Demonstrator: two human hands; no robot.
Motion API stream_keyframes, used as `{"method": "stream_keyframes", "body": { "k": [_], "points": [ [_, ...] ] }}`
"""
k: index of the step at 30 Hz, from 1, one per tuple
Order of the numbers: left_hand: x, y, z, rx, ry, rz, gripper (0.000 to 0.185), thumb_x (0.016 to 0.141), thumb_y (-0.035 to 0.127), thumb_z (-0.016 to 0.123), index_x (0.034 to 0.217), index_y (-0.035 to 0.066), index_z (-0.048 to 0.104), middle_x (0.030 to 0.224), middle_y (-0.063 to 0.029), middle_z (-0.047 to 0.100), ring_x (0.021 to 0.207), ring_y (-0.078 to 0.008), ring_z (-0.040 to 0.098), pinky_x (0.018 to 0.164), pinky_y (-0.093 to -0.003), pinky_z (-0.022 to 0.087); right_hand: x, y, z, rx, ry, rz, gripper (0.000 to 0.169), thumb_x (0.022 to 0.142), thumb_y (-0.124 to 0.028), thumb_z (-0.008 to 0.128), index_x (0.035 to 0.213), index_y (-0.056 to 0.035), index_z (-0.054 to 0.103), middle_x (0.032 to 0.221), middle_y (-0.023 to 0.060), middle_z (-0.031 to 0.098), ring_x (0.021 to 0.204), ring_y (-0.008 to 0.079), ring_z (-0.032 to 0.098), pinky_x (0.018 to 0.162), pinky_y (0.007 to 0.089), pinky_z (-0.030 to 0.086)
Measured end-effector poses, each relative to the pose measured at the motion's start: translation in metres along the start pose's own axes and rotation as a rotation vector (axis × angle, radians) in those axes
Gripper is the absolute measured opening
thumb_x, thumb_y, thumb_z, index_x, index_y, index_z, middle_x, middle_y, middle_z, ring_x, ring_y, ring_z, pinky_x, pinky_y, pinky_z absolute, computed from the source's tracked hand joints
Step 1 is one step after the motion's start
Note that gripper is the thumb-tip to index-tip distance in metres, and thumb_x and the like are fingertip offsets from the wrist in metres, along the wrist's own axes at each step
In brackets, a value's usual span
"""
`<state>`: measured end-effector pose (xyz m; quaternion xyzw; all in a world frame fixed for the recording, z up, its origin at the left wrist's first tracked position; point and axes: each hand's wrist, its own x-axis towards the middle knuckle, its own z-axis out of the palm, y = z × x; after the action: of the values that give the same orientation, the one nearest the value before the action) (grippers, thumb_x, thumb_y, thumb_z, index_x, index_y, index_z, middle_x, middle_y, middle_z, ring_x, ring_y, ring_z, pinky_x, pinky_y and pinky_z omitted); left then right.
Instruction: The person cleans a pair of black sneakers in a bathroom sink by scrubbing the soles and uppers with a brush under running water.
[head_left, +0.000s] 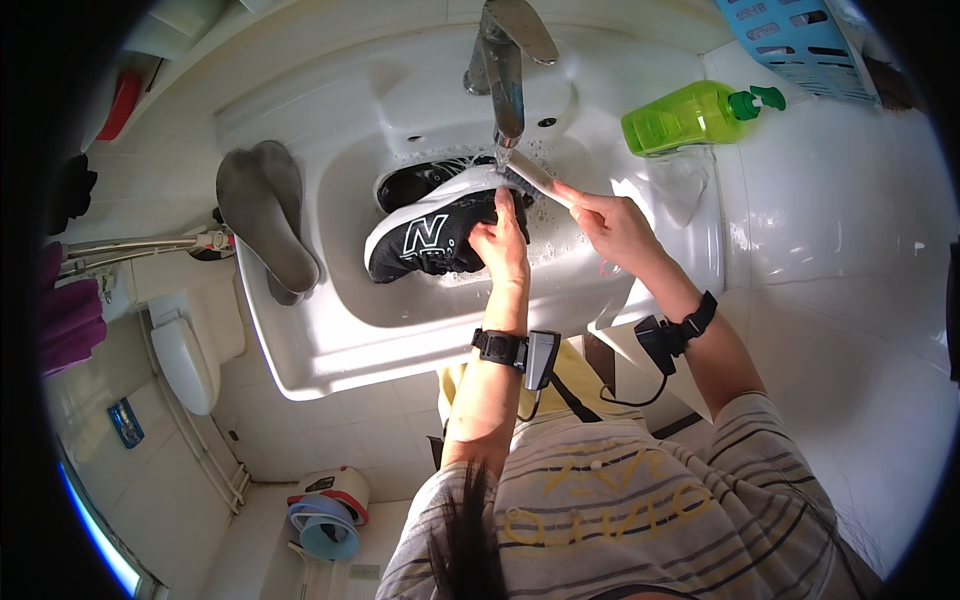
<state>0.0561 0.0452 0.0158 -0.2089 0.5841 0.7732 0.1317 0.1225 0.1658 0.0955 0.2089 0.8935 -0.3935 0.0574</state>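
Observation:
My left hand (501, 241) grips a black New Balance sneaker (427, 240) near its toe, thumb along the upper. The shoe lies tilted on its side over the sink basin (360, 300), its white sole turned up toward the tap. In my right hand (611, 223) is a white-handled scrub brush (541, 178), its dark bristles against the toe end of the sole. Water runs from the metal faucet (508, 97) onto the sole beside the brush. Behind it a second black sneaker (405, 187) with white laces sits in sudsy water, partly hidden.
Two grey insoles (262, 217) overlap on the sink's left ledge. A green pump bottle (682, 120) lies at the right rear, near a clear plastic bag (671, 184). A blue plastic basket (799, 45) stands behind it. The toilet (184, 360) is at lower left.

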Motion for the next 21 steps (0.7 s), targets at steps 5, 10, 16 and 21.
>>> {"method": "stream_keyframes", "body": {
  "k": [5, 10, 16, 21],
  "points": [
    [-0.002, -0.022, 0.0, 0.095, -0.082, 0.047, 0.057, 0.083, 0.028, 0.07, 0.043, 0.007, 0.035, 0.05, 0.0081, 0.035, 0.047, -0.0046, 0.026, 0.042, -0.0234, 0.024, 0.024, -0.04, -0.004, -0.051, -0.089, 0.055, 0.036, 0.089, -0.011, 0.049, 0.123, -0.0194, 0.058, 0.051, 0.0084, 0.048, 0.038, 0.0125, 0.047, 0.044, 0.0284, 0.045],
    [0.001, 0.009, -0.002, 0.071, -0.028, -0.09, 0.049, 0.083, 0.028, 0.07, 0.052, 0.006, 0.039, 0.058, 0.0063, 0.044, 0.053, -0.0038, 0.032, 0.046, -0.0222, 0.027, 0.009, -0.012, -0.013, -0.029, -0.009, -0.082, 0.033, 0.089, -0.012, 0.052, 0.12, -0.0203, 0.06, 0.053, 0.0058, 0.05, 0.04, 0.0127, 0.038, 0.044, 0.0278, 0.042],
    [-0.003, -0.019, -0.006, 0.109, -0.064, -0.052, 0.053, 0.082, 0.024, 0.072, 0.049, 0.012, 0.032, 0.054, 0.0071, 0.038, 0.05, -0.0043, 0.028, 0.043, -0.0222, 0.024, 0.037, -0.03, 0.004, -0.088, -0.082, -0.064, 0.038, 0.089, -0.01, 0.052, 0.125, -0.0205, 0.056, 0.054, 0.0063, 0.038, 0.043, 0.0068, 0.038, 0.045, 0.0235, 0.038],
    [-0.001, 0.0, -0.009, 0.036, -0.05, -0.084, 0.053, 0.082, 0.027, 0.072, 0.049, 0.011, 0.034, 0.057, 0.0074, 0.038, 0.052, -0.0043, 0.029, 0.044, -0.0229, 0.023, 0.007, -0.014, -0.014, 0.017, -0.071, 0.014, 0.038, 0.088, -0.008, 0.051, 0.125, -0.0165, 0.056, 0.057, 0.0055, 0.034, 0.051, 0.0063, 0.034, 0.05, 0.0209, 0.034]
  ]
}}
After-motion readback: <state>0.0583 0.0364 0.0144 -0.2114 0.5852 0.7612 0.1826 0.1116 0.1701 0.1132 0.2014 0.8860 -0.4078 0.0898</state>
